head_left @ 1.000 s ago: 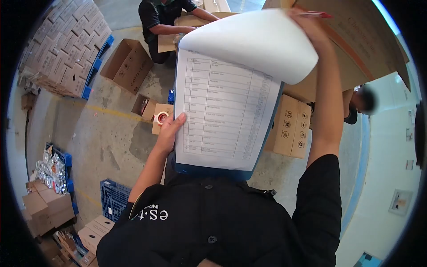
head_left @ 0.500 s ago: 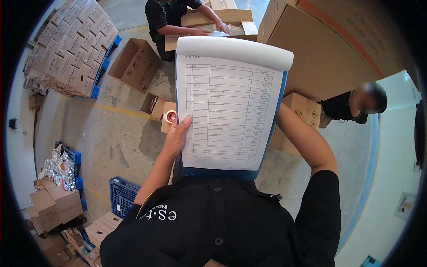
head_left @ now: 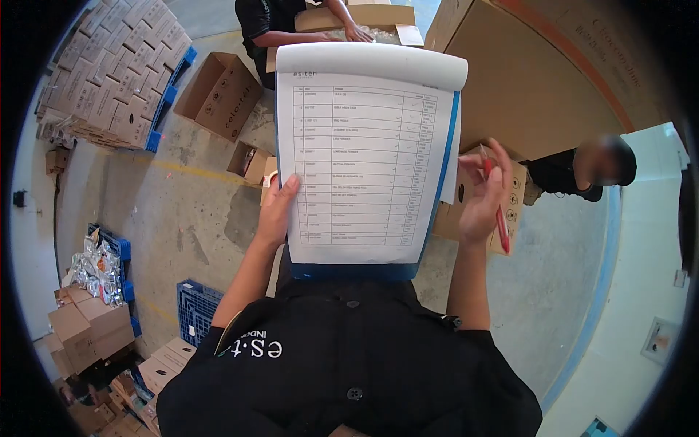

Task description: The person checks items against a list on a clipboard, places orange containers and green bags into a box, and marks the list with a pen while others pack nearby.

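A blue clipboard point(head_left: 349, 272) carries a printed sheet point(head_left: 357, 167) with a table and small marks; its upper page is folded back at the top. My left hand point(head_left: 277, 207) grips the clipboard's left edge, thumb on the paper and the other fingers hidden beneath. To the right of the board, my right hand point(head_left: 484, 193) holds a red pen point(head_left: 501, 218) between its fingers, apart from the paper. The pen's one end points down past the palm.
Stacked cartons point(head_left: 120, 65) stand on a blue pallet at upper left, near an open carton point(head_left: 218, 95). A person point(head_left: 269, 29) reaches into a box at the top. Another person point(head_left: 575, 171) is at right, below a huge carton point(head_left: 510, 80).
My right hand has come out from behind the clipboard and now shows on its right with the red pen. The clipboard has shifted slightly left and up in view.
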`<action>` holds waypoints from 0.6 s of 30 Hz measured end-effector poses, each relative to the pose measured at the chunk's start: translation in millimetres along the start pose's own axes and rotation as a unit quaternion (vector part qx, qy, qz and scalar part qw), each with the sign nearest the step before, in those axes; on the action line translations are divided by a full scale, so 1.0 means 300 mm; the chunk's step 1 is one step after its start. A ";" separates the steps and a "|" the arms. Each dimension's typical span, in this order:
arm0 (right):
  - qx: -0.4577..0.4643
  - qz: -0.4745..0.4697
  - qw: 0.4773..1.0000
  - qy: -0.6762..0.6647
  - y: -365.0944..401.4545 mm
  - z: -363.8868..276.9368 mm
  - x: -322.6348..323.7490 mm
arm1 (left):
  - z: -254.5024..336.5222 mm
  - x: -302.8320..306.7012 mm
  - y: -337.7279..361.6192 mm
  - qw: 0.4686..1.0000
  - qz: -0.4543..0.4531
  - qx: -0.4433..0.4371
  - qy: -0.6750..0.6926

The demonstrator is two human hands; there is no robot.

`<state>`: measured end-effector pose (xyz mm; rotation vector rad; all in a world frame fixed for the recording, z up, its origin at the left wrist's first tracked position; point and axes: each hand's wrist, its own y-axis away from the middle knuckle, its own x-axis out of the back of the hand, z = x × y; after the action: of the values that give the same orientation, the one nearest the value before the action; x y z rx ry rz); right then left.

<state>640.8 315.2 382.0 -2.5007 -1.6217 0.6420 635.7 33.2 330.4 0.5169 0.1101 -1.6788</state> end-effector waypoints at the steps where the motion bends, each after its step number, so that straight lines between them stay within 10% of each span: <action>1: -0.001 0.003 1.000 0.002 0.009 -0.012 -0.011 | -0.002 -0.001 -0.004 1.000 -0.002 0.003 0.000; 3: 0.135 -0.017 0.982 0.127 0.025 -0.026 -0.024 | -0.006 -0.006 -0.009 1.000 0.011 -0.016 -0.014; 12: 0.101 -0.119 0.975 0.157 0.081 -0.007 -0.071 | 0.010 -0.028 -0.015 1.000 0.005 -0.023 -0.017; 18: 0.232 -0.384 0.793 0.413 0.148 0.077 -0.022 | -0.012 -0.011 -0.030 0.998 0.051 -0.005 -0.028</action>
<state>667.3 286.8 349.6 -1.2470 -1.5957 -0.1580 628.3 39.3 326.6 0.4607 0.0497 -1.5916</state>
